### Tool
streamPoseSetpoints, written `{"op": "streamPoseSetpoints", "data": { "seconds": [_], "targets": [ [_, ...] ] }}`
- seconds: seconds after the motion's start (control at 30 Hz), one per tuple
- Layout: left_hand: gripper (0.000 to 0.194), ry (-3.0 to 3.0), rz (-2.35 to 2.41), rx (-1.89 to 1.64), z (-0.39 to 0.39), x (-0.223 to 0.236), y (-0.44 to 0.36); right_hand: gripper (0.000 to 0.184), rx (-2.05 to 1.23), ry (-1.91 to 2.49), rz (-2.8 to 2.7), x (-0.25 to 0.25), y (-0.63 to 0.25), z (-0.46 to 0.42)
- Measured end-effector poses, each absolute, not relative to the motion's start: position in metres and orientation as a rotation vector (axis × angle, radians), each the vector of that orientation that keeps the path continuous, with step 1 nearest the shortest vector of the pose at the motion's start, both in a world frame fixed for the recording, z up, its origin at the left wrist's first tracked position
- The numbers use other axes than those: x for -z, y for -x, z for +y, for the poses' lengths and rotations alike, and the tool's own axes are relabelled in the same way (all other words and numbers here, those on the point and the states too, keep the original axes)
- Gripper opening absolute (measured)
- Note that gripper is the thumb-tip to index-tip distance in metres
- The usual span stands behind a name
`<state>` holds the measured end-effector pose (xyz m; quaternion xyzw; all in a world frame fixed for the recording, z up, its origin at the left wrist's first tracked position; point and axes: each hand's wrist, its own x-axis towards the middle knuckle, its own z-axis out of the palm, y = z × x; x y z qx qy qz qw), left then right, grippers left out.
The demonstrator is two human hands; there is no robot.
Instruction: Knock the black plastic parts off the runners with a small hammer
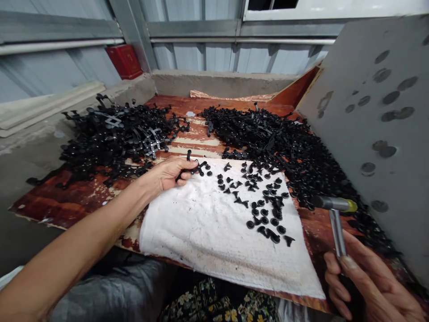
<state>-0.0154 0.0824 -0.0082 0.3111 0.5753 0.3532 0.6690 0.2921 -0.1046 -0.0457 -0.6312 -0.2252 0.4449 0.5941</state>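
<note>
My left hand (174, 173) is closed around a black jointed plastic piece (189, 155), whose ends stick out past the thumb and fingers. It is held over the upper left edge of a white cloth (197, 223). Small black mushroom-shaped parts (264, 212) lie scattered on the right half of the cloth. At the lower right, my right hand (362, 277) grips the dark handle of a small hammer (337, 223). Its metal head has a yellow face on one end and is raised, pointing sideways, beside the cloth's right edge.
A heap of black jointed pieces (117, 134) lies at the left of the worn reddish wooden board (197, 129). A larger heap of black parts (261, 129) spreads along the right. A grey spotted panel (375, 116) stands at the right; a red box (124, 61) sits at the back left.
</note>
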Motion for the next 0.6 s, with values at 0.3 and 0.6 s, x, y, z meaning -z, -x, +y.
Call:
{"op": "streamPoseSetpoints", "data": {
  "seconds": [0.3, 0.6],
  "targets": [
    [0.028, -0.731, 1.359, -0.789, 0.098, 0.015, 0.011, 0.062, -1.031, 1.517, -0.517, 0.045, -0.291, -0.105],
    [0.024, -0.754, 1.365, -0.770, 0.103, 0.022, 0.012, 0.061, -1.044, 1.526, -0.505, 0.044, -0.290, -0.106]
  ]
}}
